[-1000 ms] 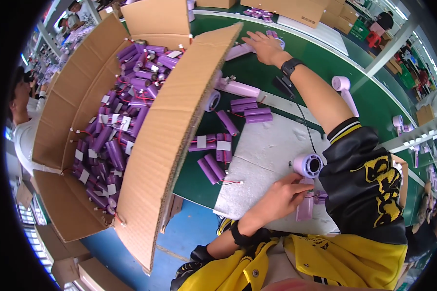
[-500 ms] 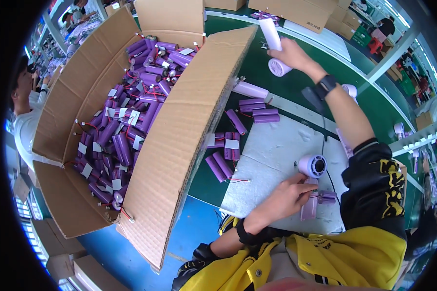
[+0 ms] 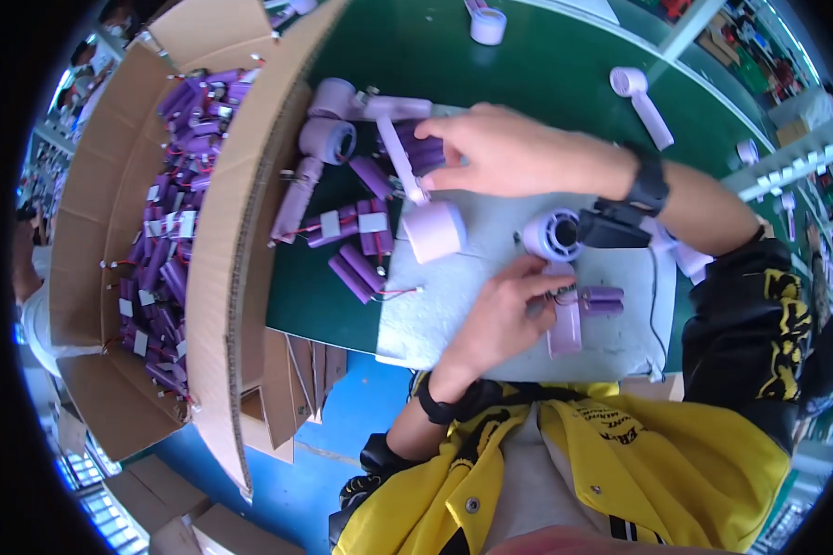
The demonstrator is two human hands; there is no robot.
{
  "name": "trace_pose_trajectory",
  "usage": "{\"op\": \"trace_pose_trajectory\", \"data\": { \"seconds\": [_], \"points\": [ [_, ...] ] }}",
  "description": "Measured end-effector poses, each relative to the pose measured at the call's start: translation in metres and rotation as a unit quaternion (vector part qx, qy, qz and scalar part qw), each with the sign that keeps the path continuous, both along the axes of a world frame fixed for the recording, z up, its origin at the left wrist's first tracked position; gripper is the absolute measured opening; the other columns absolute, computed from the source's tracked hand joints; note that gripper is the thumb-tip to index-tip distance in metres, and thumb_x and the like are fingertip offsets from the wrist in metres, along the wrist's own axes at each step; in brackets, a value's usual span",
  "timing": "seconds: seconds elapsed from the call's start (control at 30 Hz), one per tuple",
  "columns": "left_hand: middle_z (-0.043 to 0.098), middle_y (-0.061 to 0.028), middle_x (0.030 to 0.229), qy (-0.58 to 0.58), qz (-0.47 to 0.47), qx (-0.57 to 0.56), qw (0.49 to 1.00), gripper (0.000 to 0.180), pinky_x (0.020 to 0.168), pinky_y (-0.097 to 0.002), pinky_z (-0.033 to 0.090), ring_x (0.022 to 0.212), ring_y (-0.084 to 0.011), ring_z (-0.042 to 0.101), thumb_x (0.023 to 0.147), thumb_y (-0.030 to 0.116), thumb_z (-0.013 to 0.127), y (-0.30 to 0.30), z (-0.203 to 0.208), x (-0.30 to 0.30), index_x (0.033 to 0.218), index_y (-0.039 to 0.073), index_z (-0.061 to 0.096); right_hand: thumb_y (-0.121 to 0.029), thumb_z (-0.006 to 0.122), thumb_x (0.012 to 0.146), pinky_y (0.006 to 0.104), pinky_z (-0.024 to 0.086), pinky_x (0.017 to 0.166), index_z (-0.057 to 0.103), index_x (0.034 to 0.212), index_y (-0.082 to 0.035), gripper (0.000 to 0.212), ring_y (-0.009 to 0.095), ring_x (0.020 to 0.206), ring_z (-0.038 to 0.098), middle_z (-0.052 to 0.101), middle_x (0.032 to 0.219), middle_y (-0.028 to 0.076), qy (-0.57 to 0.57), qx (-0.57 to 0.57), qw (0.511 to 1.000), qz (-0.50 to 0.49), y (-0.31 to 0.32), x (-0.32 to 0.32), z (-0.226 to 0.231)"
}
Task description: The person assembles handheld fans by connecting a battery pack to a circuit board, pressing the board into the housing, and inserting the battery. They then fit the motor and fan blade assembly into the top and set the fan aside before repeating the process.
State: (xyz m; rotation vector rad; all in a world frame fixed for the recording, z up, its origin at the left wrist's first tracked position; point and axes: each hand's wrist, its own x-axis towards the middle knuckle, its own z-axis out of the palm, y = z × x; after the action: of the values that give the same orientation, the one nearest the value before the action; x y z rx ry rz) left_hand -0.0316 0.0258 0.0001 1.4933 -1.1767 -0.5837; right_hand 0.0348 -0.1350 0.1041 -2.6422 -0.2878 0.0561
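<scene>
1. The right hand point(image 3: 514, 153) is pinching a lilac fan handle point(image 3: 400, 159), its head point(image 3: 434, 231) hanging below.
2. The left hand point(image 3: 503, 314) is pressing a lilac casing point(image 3: 565, 326) onto the counter point(image 3: 491, 55), purple cells point(image 3: 602, 300) just beside it.
3. Risk: thin wires snagging under the fingers.

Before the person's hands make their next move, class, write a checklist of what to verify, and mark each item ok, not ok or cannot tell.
1. Right hand has hold of the lilac fan part: ok.
2. Left hand steadies the lilac handle on the grey mat: ok.
3. Purple battery cells lie within reach: ok.
4. Wires at the handle are joined: cannot tell.
5. Cardboard box holds more cells: ok.
</scene>
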Motion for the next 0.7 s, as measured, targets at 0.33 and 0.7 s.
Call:
{"op": "trace_pose_trajectory", "data": {
  "seconds": [0.33,0.7],
  "points": [
    [0.066,-0.0141,0.109,0.050,0.032,0.044,0.997,0.037,0.076,-0.0344,0.058,0.088,-0.0280,0.070,0.074,-0.007,0.067,0.004,0.022,0.007,0.108,0.006,0.072,-0.018,0.077,0.079,0.0366,0.052,0.071,0.062,0.106,-0.002,0.035,0.026,0.084,0.065,0.063,0.091,0.011,0.113,0.036,0.993,-0.015,-0.033,-0.170,0.030],
    [0.066,-0.0107,0.108,0.042,0.067,0.085,0.993,0.037,0.075,-0.0274,0.052,0.088,-0.0193,0.066,0.074,-0.010,0.065,0.004,0.023,0.003,0.107,0.005,0.073,-0.006,0.072,0.080,0.0327,0.052,0.070,0.061,0.111,-0.001,0.033,0.026,0.080,0.065,0.062,0.100,0.012,0.194,0.292,0.904,-0.244,-0.035,-0.212,-0.034]
  ]
}}
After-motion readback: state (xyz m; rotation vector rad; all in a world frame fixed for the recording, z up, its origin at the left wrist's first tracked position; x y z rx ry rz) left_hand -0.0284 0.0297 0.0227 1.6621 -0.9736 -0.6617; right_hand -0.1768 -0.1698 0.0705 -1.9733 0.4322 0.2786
